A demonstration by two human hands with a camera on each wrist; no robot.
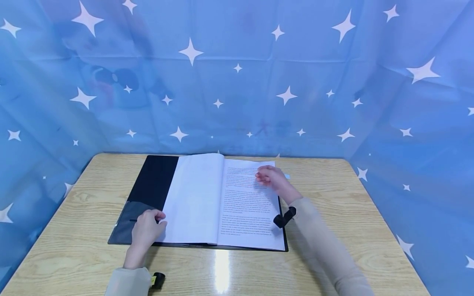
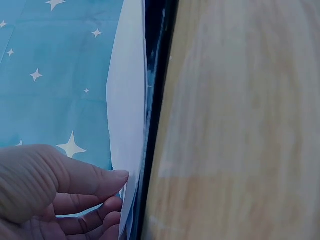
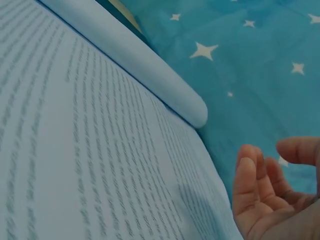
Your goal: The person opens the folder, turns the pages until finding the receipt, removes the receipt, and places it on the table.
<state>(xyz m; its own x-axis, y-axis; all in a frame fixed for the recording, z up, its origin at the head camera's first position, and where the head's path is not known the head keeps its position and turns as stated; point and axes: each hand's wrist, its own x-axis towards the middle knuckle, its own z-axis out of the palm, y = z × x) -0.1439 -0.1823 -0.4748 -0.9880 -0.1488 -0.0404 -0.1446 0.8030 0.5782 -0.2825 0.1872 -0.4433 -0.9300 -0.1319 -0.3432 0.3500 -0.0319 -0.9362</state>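
A black folder (image 1: 155,176) lies spread on the table with white sheets in it. Its left page (image 1: 194,197) looks blank, and the right page (image 1: 246,201) carries printed text. At the lower left page edge is my left hand (image 1: 145,228), thumb and curled fingers pinching the paper's edge (image 2: 127,120). My right hand (image 1: 272,179) hovers over the upper right part of the printed page, holding nothing. In the right wrist view its thumb and loosely bent fingers (image 3: 245,185) stand apart, beside the printed sheet (image 3: 110,150).
The wooden table (image 1: 333,193) extends around the folder on both sides and in front. A blue curtain with white stars (image 1: 237,98) hangs close behind it. A small light-blue tab (image 1: 287,176) sticks out past the right page. Each wrist wears a black camera (image 1: 284,218).
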